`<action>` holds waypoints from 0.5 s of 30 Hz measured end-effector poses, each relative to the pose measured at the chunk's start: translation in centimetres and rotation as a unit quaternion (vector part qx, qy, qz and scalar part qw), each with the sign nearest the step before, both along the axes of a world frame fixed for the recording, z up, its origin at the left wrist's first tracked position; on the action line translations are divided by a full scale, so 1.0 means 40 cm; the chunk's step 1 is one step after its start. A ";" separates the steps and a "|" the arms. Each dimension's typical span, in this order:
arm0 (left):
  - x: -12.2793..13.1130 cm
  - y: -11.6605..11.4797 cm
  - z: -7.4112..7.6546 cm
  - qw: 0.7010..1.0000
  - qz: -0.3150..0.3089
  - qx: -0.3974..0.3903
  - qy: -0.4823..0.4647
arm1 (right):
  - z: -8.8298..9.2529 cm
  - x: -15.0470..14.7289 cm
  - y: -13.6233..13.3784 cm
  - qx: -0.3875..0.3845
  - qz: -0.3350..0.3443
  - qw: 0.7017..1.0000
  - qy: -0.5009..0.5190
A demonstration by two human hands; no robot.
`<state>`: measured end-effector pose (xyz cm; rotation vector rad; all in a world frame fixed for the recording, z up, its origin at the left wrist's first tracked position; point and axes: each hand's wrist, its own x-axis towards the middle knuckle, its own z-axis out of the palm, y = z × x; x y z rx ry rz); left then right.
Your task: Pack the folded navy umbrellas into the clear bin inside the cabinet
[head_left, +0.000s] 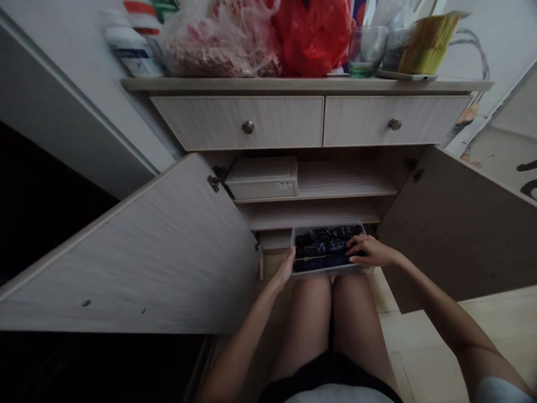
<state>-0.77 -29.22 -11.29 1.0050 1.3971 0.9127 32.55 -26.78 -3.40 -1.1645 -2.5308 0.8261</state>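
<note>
Low in the open pale wood cupboard (310,215), a shallow white plastic tray (319,273) lies long side to side between your hands, your left hand (286,268) pinching its left edge, your right hand (369,251) spread flat on dark blue checked folded clothes (321,250).

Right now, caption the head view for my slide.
Left hand grips a grey tray of folded plaid clothes, right hand on them, at an open cabinet.
</note>
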 end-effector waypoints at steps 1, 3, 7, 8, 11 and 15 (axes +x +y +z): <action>0.001 0.000 0.002 1.000 -0.001 -0.003 -0.001 | -0.011 0.000 0.002 0.014 -0.037 0.999 0.026; 0.003 0.000 0.007 1.000 0.005 -0.011 -0.009 | -0.046 0.005 0.009 0.038 -0.176 0.979 0.091; 0.006 0.001 0.009 1.000 0.007 0.008 -0.025 | -0.147 0.026 0.021 -0.097 -0.388 0.893 0.205; 0.007 -0.001 0.008 1.000 0.003 0.014 -0.024 | -0.170 0.030 0.021 -0.165 -0.387 0.876 0.234; 0.007 -0.011 0.000 1.000 -0.001 0.003 -0.013 | -0.217 0.035 0.016 -0.282 -0.357 0.838 0.302; -0.019 0.017 0.020 0.999 -0.033 -0.022 0.007 | -0.230 0.037 0.005 -0.268 -0.355 0.838 0.317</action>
